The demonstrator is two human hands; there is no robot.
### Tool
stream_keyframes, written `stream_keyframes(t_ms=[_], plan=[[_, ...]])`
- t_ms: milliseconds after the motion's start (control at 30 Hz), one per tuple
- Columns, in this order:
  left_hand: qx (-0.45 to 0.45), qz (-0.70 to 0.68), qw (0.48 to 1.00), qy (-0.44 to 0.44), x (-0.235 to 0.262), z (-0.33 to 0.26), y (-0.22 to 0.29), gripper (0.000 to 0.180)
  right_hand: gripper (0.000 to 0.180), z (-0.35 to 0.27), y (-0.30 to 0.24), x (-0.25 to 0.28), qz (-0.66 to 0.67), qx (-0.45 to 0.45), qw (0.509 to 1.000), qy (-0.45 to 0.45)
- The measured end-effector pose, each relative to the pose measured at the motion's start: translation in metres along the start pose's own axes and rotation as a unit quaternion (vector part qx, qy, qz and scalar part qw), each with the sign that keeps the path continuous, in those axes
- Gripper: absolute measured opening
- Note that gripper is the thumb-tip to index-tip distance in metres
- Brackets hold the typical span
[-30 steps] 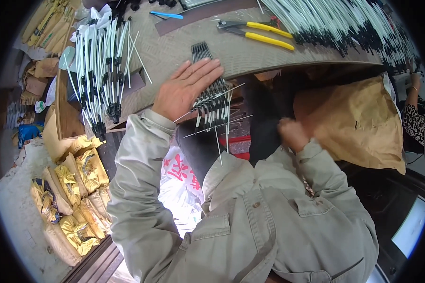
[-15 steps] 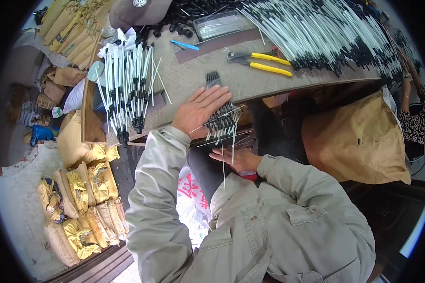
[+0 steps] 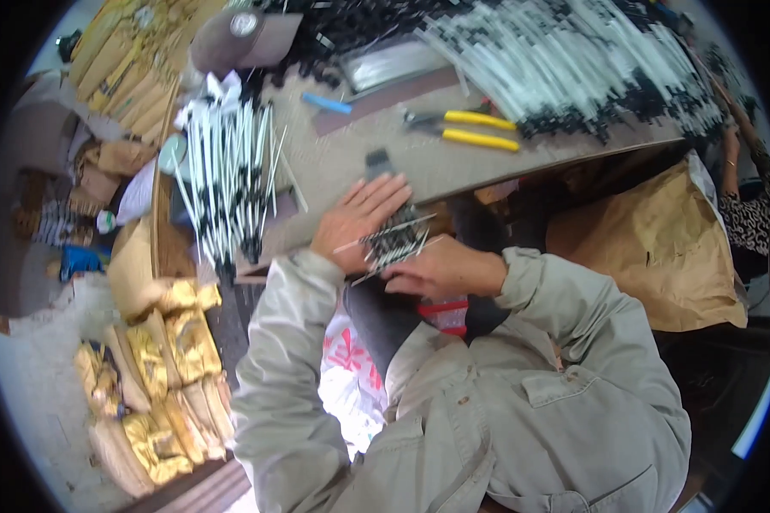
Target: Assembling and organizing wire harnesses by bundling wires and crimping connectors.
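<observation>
A bundle of thin black rods with pale, thin sticks lying across it (image 3: 395, 244) rests at the table's front edge, its dark far end (image 3: 377, 161) on the tabletop. My left hand (image 3: 361, 222) lies flat over the bundle, fingers stretched out and side by side. My right hand (image 3: 453, 267) is at the bundle's near end, thumb and fingers closing around the stick ends; motion blurs it a little. Beyond the hands lie pliers with yellow handles (image 3: 481, 130) and a small blue tool (image 3: 327, 103).
White rods with black ends stand bunched (image 3: 231, 184) at the table's left; a large heap of them (image 3: 565, 68) covers the far right. A cap (image 3: 244, 41) lies at the back. Brown paper (image 3: 650, 244) hangs at right; wrapped packs (image 3: 150, 368) lie lower left. Another person's arm (image 3: 731, 158) shows far right.
My right hand has risen from below the bundle to its near end. Sticks that hung down there now lie more across it. The whole view has shifted slightly.
</observation>
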State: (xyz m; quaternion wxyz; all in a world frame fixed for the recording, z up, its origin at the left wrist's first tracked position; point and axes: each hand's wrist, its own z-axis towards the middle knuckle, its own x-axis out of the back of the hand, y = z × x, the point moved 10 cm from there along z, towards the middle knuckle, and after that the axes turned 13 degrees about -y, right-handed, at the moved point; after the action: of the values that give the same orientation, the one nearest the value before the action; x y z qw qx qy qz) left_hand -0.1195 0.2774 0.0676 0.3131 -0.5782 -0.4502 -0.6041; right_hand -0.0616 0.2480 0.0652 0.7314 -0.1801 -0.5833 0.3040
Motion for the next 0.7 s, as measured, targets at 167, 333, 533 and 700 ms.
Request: stream_keyframes(t_ms=[167,333,533,700], plan=[[0.040,-0.012,0.998,0.041,-0.001,-0.010,-0.001,0.057,0.022,0.003,-0.008,-0.013,-0.056,0.038,0.997,-0.023],[0.030,0.008,0.996,0.079,0.004,-0.009,0.009,0.062,0.022,-0.044,0.018,-0.017,0.084,-0.094,0.986,-0.112],[0.018,0.054,0.996,0.074,0.008,0.001,0.014,0.077,0.037,-0.265,0.167,-0.065,0.045,-0.409,0.893,0.181],[0.011,0.068,0.994,0.085,0.012,0.005,0.020,0.076,0.074,-0.376,0.233,-0.241,0.421,-0.509,0.722,0.205]])
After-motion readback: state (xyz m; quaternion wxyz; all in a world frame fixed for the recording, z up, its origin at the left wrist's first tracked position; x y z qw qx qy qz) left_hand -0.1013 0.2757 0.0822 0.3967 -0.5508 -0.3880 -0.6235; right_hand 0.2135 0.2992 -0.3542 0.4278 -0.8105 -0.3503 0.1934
